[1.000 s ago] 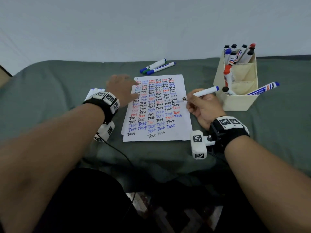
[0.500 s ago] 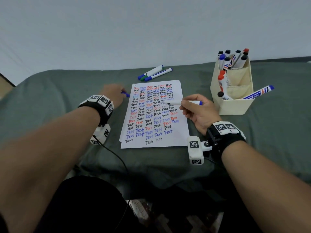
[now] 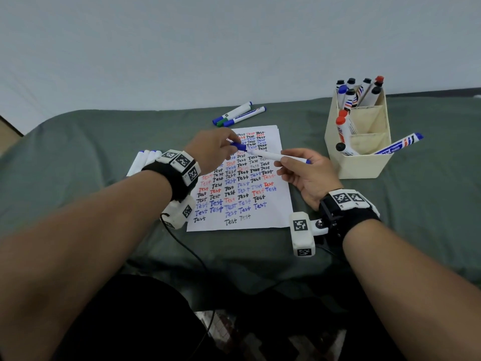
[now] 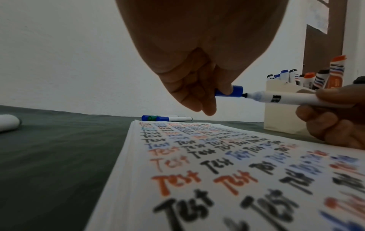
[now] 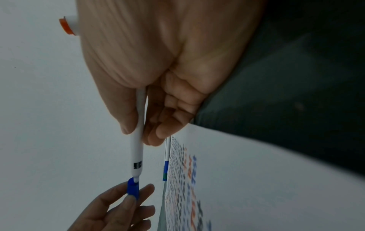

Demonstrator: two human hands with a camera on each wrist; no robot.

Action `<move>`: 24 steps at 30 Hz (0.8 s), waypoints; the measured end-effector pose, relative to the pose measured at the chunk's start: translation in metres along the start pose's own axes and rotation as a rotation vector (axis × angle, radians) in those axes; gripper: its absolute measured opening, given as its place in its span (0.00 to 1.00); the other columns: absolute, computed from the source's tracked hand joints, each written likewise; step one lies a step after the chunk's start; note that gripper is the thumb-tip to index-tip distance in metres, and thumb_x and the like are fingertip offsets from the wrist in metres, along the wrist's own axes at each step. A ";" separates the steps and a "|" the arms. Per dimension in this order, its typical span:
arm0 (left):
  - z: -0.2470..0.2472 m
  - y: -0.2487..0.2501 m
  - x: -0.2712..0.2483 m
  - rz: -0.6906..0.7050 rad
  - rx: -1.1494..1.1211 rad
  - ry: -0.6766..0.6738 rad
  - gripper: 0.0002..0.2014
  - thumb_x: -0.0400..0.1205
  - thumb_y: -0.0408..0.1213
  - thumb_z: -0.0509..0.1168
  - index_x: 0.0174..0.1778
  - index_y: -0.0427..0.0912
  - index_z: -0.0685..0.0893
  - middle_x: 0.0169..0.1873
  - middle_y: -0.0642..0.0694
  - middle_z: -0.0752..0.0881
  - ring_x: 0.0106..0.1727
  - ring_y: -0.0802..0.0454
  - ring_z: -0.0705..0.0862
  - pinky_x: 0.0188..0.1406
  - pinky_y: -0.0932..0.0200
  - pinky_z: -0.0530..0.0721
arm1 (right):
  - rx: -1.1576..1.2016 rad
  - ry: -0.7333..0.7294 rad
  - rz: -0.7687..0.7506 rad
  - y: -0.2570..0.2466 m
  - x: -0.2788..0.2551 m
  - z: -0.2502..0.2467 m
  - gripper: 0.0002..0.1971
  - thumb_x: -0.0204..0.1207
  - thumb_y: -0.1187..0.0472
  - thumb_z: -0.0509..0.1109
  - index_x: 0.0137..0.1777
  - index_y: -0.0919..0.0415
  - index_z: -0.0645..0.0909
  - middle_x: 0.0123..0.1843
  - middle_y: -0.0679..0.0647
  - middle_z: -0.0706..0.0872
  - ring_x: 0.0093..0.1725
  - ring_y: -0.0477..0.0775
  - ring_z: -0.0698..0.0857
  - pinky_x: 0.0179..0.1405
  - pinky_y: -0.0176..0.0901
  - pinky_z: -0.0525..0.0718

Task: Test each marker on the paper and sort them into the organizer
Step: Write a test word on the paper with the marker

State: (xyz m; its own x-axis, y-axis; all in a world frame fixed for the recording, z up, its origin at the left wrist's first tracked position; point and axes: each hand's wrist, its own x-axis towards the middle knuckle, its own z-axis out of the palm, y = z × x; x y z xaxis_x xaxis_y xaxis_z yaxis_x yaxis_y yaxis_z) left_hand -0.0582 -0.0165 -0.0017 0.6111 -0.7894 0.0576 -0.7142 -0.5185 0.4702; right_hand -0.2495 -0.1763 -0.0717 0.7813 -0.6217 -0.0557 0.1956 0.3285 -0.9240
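Head view, left hand (image 3: 208, 149): fingers pinch the blue cap (image 3: 239, 146), mouth facing right.
Right hand (image 3: 307, 175): thumb and fingers pinch the white marker (image 3: 276, 156) mid-barrel.
Marker: above the paper (image 3: 242, 199), long axis nearly level, tip pointing left, just at the cap's mouth.
Organizer (image 3: 364, 160): right of paper, markers standing inside.

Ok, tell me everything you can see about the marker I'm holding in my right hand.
The marker is a slim white plastic barrel with a small black label and a blue end plug. It is uncapped, held roughly level above the paper, gripped by the right hand. Its dark tip sits right at the mouth of the blue cap, which the left hand pinches.
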 end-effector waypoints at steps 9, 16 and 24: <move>-0.006 0.001 -0.005 0.019 -0.012 -0.032 0.06 0.86 0.43 0.67 0.54 0.61 0.82 0.40 0.57 0.91 0.38 0.63 0.86 0.34 0.65 0.76 | -0.026 -0.018 0.004 0.002 0.001 -0.001 0.08 0.78 0.69 0.77 0.55 0.64 0.88 0.48 0.66 0.93 0.38 0.56 0.90 0.39 0.41 0.88; 0.005 0.018 -0.006 0.043 -0.012 -0.095 0.05 0.87 0.38 0.65 0.53 0.53 0.84 0.43 0.55 0.90 0.44 0.54 0.87 0.42 0.57 0.85 | -0.022 -0.022 0.003 0.002 0.000 -0.002 0.08 0.78 0.69 0.77 0.56 0.64 0.88 0.48 0.66 0.93 0.41 0.56 0.91 0.40 0.40 0.89; 0.005 0.026 -0.001 0.049 0.073 -0.074 0.05 0.88 0.37 0.63 0.53 0.53 0.81 0.40 0.56 0.87 0.35 0.60 0.79 0.31 0.64 0.71 | 0.015 -0.030 -0.007 0.000 -0.001 -0.002 0.08 0.79 0.69 0.76 0.57 0.62 0.87 0.50 0.66 0.93 0.45 0.59 0.93 0.40 0.40 0.88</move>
State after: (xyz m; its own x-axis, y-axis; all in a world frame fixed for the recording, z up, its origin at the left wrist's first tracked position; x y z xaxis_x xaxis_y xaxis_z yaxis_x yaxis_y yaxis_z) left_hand -0.0787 -0.0310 0.0062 0.5501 -0.8350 0.0119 -0.7669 -0.4994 0.4031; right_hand -0.2514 -0.1765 -0.0727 0.7976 -0.6020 -0.0379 0.2092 0.3350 -0.9187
